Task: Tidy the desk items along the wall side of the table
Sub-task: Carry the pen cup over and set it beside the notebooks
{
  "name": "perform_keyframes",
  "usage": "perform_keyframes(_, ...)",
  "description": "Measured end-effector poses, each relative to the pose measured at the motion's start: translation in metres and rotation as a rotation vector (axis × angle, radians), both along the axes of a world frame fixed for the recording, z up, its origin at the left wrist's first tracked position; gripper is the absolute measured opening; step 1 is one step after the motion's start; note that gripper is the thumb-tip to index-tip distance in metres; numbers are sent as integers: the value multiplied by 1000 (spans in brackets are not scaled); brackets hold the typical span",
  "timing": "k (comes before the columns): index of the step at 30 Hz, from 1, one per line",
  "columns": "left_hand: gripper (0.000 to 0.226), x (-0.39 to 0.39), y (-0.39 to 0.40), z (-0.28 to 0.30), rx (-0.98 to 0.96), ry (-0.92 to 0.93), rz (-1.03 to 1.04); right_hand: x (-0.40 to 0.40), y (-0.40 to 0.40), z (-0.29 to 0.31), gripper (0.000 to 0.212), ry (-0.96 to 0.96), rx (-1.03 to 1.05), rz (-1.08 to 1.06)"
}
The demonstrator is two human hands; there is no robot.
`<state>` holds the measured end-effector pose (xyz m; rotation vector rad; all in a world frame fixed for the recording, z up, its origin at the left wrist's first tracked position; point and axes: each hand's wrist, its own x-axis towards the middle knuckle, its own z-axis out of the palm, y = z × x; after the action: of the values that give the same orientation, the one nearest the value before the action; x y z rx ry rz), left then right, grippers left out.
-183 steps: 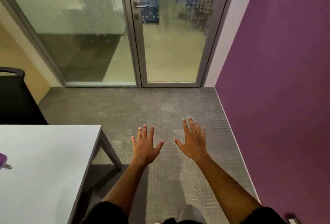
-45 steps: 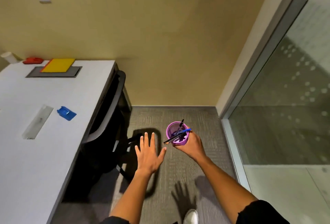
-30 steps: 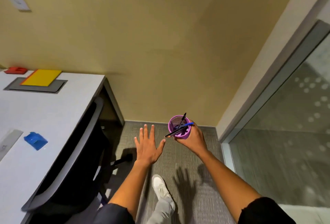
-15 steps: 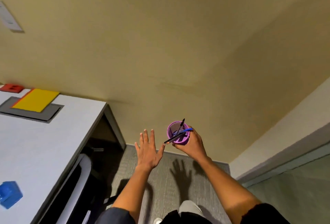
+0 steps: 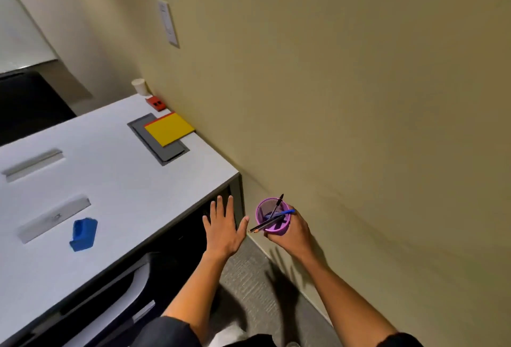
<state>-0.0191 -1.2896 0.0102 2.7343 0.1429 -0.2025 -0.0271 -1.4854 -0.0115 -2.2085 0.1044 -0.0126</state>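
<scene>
My right hand (image 5: 290, 233) grips a purple mesh pen cup (image 5: 272, 219) holding pens and a pencil, in the air just off the near right corner of the white table (image 5: 116, 181), close to the beige wall. My left hand (image 5: 224, 229) is open with fingers spread, hovering beside the table's corner. On the table along the wall lie a yellow notepad (image 5: 169, 128) on a grey mat (image 5: 159, 140), a red box (image 5: 157, 103) and a white paper cup (image 5: 139, 87). A blue holder (image 5: 83, 234) sits nearer the front edge.
Two clear rulers (image 5: 54, 218) (image 5: 33, 164) lie on the table's left part. A black chair (image 5: 110, 299) is tucked under the near edge; another dark chair (image 5: 27, 103) stands at the far side. Carpet floor (image 5: 257, 286) runs between table and wall. A wall plate (image 5: 167, 23) is above.
The view swung left and down, bringing the table's wall side into sight. My right hand kept hold of the pen cup; both hands now sit beside the table's corner.
</scene>
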Motion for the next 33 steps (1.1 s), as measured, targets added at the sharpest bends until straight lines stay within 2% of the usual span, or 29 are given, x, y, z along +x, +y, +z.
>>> perform_keyframes(6,77,26,36,0,-15,5,222,70,32,8,96,22,7,195)
perform_keyframes(11,77,58,68,-15,-27,32,327,126,69,4,95,40,42,266)
perform_keyframes(21,72,152,133,-27,-99,38,415,250,152,4,100,82,-37,293)
perform_keyframes(33,73,219,190,-32,-70,101,460,351,231,-1,95,67,69,301)
